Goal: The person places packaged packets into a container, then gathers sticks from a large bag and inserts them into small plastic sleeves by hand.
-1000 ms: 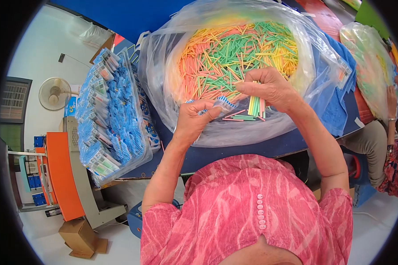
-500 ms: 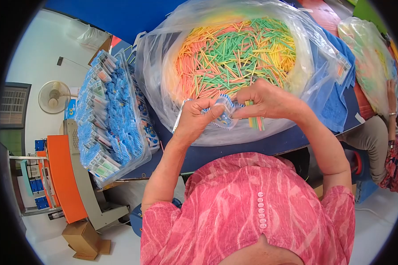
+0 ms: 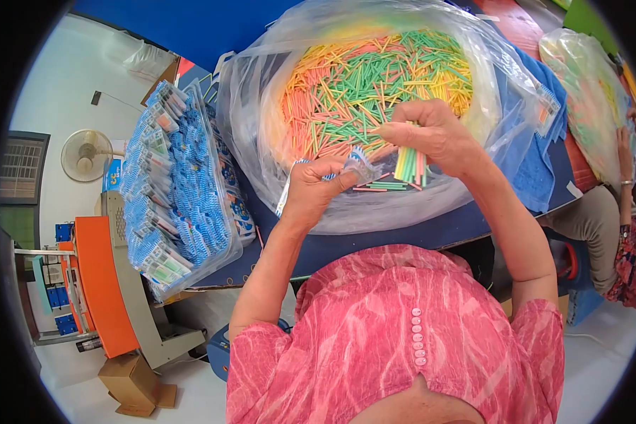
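My left hand (image 3: 312, 192) pinches a small clear plastic pouch (image 3: 361, 165) with a blue-and-white striped edge. More of the same packaging shows beneath its fingers. Just to the right, my right hand (image 3: 437, 138) grips a bunch of thin sticks (image 3: 410, 167) in yellow, green and pink, hanging downward from the fingers. The bunch is beside the pouch, outside it. Behind both hands lies a large heap of loose coloured sticks (image 3: 374, 88) inside a wide clear plastic bag (image 3: 251, 116). A few loose sticks (image 3: 385, 187) rest on the plastic below the hands.
On the left, a clear tub (image 3: 222, 237) holds many filled blue-and-white pouches (image 3: 191, 169). A blue towel (image 3: 533, 177) hangs at the right. Beyond it, another person's hand (image 3: 625, 152) touches a second bag of sticks (image 3: 579, 92). The table edge (image 3: 445, 239) runs near my body.
My right hand has drawn up and right, away from the pouch, and the stick bunch now shows more fully. My left hand keeps its hold on the pouch with little movement.
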`<state>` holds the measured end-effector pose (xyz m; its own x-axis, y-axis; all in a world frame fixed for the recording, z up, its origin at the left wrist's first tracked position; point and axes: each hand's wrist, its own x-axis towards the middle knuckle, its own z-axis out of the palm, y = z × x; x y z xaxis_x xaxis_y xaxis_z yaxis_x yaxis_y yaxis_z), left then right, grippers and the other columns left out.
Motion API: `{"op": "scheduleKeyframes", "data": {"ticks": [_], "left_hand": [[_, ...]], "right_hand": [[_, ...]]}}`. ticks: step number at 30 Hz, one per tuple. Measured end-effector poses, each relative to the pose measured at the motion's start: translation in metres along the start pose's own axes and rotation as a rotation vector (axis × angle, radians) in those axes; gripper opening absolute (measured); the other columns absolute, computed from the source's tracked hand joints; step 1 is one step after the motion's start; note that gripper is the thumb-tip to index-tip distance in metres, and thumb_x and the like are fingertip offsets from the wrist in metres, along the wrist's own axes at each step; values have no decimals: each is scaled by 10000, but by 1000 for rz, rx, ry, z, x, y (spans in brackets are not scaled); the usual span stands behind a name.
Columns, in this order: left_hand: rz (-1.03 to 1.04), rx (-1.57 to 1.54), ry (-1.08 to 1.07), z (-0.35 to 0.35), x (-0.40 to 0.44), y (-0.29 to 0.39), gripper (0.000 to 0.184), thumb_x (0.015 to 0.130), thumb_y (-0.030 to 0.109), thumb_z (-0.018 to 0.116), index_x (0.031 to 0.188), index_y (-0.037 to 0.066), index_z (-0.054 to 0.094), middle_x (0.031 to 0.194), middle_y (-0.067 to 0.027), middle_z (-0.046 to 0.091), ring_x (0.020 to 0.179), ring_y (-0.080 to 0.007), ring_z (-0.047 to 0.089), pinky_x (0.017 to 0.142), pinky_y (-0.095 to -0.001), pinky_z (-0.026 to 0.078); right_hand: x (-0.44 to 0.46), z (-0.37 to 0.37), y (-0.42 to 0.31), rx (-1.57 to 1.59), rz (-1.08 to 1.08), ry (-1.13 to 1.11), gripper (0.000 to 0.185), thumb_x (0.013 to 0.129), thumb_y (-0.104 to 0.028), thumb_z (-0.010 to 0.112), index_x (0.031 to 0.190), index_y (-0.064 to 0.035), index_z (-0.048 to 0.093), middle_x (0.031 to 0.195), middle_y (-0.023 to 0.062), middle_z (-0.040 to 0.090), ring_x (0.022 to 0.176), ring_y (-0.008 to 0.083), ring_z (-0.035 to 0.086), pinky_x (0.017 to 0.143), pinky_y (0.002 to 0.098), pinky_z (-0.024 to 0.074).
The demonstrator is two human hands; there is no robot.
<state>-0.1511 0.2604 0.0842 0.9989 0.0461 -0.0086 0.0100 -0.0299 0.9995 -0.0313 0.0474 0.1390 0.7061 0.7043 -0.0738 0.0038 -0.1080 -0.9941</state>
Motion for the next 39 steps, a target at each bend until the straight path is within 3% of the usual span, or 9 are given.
{"op": "scheduleKeyframes", "data": {"ticks": [5,13,17,20,28,32,33,36,39], "left_hand": [[-85,30,-39,3,-1,4,102,826,60,732,901,-8,737,947,-70,704,870,-111,612,774,-246,457],[-95,24,-124,9,1,10,117,832,46,721,933,-8,739,931,-42,700,853,-84,598,755,-241,457],[-232,-19,-96,10,3,5,126,838,39,713,951,-9,738,897,-14,692,832,-65,581,754,-237,460],[-187,75,-145,11,5,8,134,844,56,714,961,-4,738,858,12,679,796,-53,566,733,-227,455],[-39,86,-200,14,7,14,121,867,90,700,951,14,745,858,18,679,789,-46,571,716,-223,450],[-217,-15,-149,8,7,-1,124,887,98,685,963,20,743,894,13,686,811,-48,579,746,-228,462],[-207,-16,-151,8,6,-3,124,887,98,685,963,20,743,894,13,686,811,-48,579,746,-228,462],[-99,-224,-75,17,6,-8,151,902,140,685,974,17,736,891,18,683,801,-45,578,724,-225,469],[-65,-355,-26,33,9,-13,186,912,174,680,989,11,727,896,17,681,794,-47,577,703,-217,468]], "right_hand": [[13,10,0,-75,-26,11,348,883,-273,679,642,-36,599,577,-51,535,556,33,479,475,245,335],[25,10,12,-332,-297,107,334,872,-273,692,685,-14,595,548,-10,504,513,62,455,449,297,335],[22,20,5,-444,-488,199,329,869,-266,692,692,-5,597,542,50,487,496,105,476,462,323,360],[29,16,-2,-493,-563,172,342,870,-278,690,680,-14,586,560,121,479,464,203,482,464,360,373],[33,10,-7,-808,-783,183,374,884,-308,668,660,-32,552,592,169,476,498,317,488,471,399,380],[26,20,-7,-784,-763,222,377,915,-300,622,661,-32,548,577,165,467,497,308,514,479,416,384],[23,22,-11,-792,-769,224,377,915,-300,622,661,-32,548,577,165,467,497,308,514,479,416,384],[11,19,-23,-671,-527,44,362,970,-300,515,745,-26,587,634,160,527,578,310,572,541,413,427],[7,12,-20,-610,-506,94,366,988,-312,453,830,-17,601,729,157,580,675,309,599,617,392,458]]}}
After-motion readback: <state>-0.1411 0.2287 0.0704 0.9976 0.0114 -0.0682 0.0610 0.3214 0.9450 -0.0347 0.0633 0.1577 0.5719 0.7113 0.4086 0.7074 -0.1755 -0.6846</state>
